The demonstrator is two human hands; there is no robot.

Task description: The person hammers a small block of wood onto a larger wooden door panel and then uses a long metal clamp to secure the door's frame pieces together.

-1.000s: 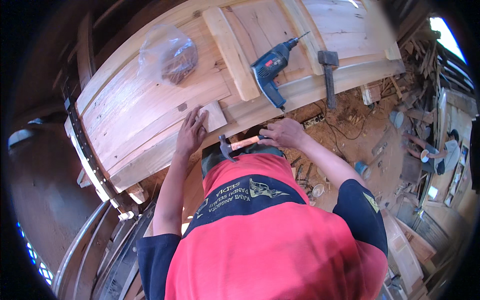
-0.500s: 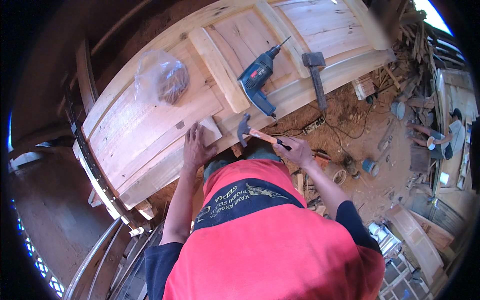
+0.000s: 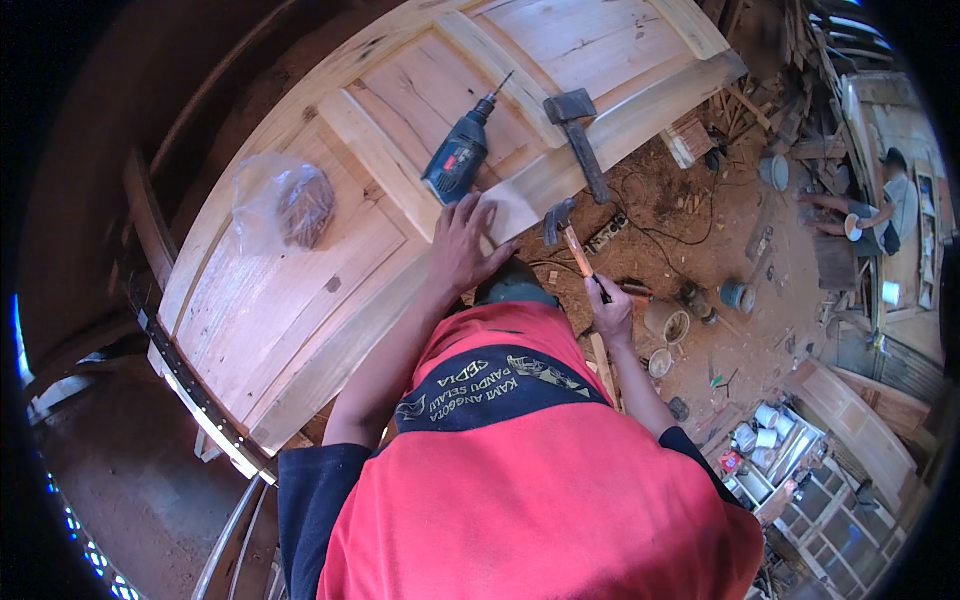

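Note:
My left hand (image 3: 462, 245) is at the near edge of a large panelled wooden door (image 3: 300, 310), gripping a pale flat wood piece (image 3: 512, 210) between thumb and fingers. Right beside it lies a blue-green electric drill (image 3: 458, 160) with a bit fitted; its handle is hidden behind my hand and the piece. My right hand (image 3: 612, 308) is closed round the dark grip of a claw hammer (image 3: 577, 245), held off the door's near edge with its head pointing away from me. Farther right, a mallet (image 3: 578, 140) with a block-shaped head lies across the door's edge.
A clear plastic bag (image 3: 285, 205) with brown contents sits on the door's left part. Cables (image 3: 665, 230), buckets (image 3: 740, 295) and wood scraps lie on the dirt floor to the right. Another person (image 3: 895, 205) sits at the far right beside stacked wood.
My left hand has moved right along the door edge with the pale piece, up to the drill. My right hand has carried the hammer to the right, its head swinging forward. The view has shifted.

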